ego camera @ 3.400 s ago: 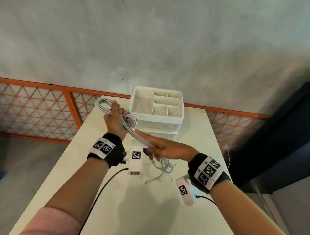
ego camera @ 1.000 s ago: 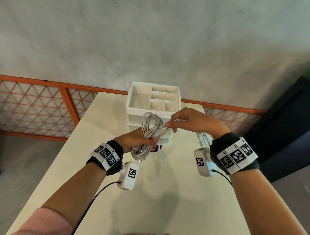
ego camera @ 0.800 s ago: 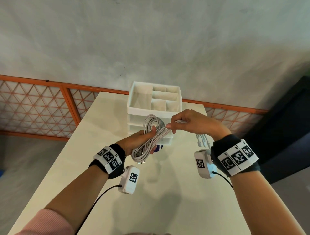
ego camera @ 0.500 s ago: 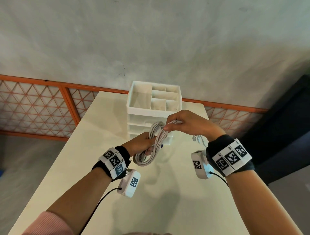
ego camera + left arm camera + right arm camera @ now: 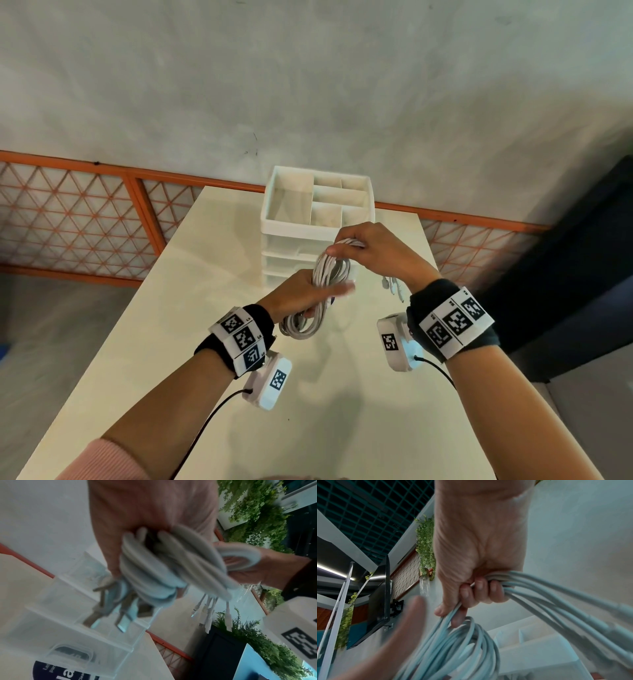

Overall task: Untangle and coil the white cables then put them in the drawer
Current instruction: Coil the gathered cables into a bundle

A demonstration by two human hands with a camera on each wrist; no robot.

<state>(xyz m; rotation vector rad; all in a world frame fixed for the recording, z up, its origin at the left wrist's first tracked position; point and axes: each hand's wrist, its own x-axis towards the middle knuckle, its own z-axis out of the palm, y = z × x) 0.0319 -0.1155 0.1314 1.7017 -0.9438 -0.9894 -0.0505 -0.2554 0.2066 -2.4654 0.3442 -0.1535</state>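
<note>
I see my left hand [image 5: 301, 294] wrapped around the middle of the white cables [image 5: 320, 298]. The cables are in a long loop. One end of the loop hangs below my left hand and the other end sticks up past it. My right hand [image 5: 370, 251] is just above, with its fingers curled tight around the top of the loop. The loose cable ends [image 5: 394, 286] with their plugs hang down under my right wrist. Both hands hold the bundle in the air above the table [image 5: 325, 394], right in front of the white drawer box [image 5: 318, 212], close to its drawers.
</note>
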